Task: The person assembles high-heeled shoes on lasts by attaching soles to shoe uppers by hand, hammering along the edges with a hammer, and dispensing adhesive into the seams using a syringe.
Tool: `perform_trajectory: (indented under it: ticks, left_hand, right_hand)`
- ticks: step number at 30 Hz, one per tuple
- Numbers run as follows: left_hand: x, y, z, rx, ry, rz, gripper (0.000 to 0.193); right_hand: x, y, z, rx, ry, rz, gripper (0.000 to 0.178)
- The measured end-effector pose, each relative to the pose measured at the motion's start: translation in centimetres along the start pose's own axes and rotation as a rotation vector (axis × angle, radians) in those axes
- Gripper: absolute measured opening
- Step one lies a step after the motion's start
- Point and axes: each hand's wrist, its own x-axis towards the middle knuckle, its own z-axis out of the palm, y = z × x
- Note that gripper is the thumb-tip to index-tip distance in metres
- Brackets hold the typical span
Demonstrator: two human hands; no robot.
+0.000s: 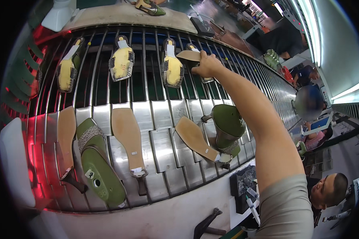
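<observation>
I see the right hand [207,65] above the conveyor's [159,151] far side, its fingers nearly closed, gripping a tan sole [188,55] just beside a yellow-bottomed shoe [172,72]. A strapped green shoe form [107,179] lies on the conveyor's near side. The left hand is out of sight; I can't tell its state.

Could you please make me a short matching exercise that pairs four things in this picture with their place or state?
Things:
1. Right hand
2. Green shoe form with round hole
3. Yellow-bottomed shoes
4. Black tray

Places or states:
A. Lying over the narrow metal bars
B. Left of the grey sleeve
C. Gripping a tan sole
D. On the flat metal plates

Pairs: 1-C, 2-D, 3-A, 4-B
</observation>
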Motion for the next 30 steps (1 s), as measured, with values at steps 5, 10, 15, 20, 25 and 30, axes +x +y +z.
perform_trajectory:
  ticks: [5,10,15,20,25,30]
  left_hand:
    - [-0.1,1.2,0.3,0.085,0.008,0.028,0.035]
    - [-1.5,1.6,1.1,0.240,-0.012,0.177,0.032]
    - [-14.5,4.6,1.6,0.062,0.047,0.022,0.034]
    - [-32.3,2.4,4.6,-0.194,0.332,-0.584,0.043]
    - [-42.0,-0.4,9.7,-0.372,0.357,-0.921,0.056]
    - [-44.5,-1.8,10.6,-0.438,0.476,-0.897,0.042]
  right_hand:
    - [-8.7,0.0,-6.6,-0.028,0.181,-0.033,0.080]
    - [-23.8,-1.3,-13.5,0.284,0.448,0.085,0.075]
    - [-42.5,-5.5,-13.2,1.478,0.202,-0.005,0.065]
    - [-57.2,-17.3,-3.9,2.153,-0.289,-0.114,0.050]
    - [-61.6,-27.3,1.5,2.323,-0.520,0.031,0.054]
    - [-60.1,-29.8,3.0,2.183,-0.362,0.043,0.061]
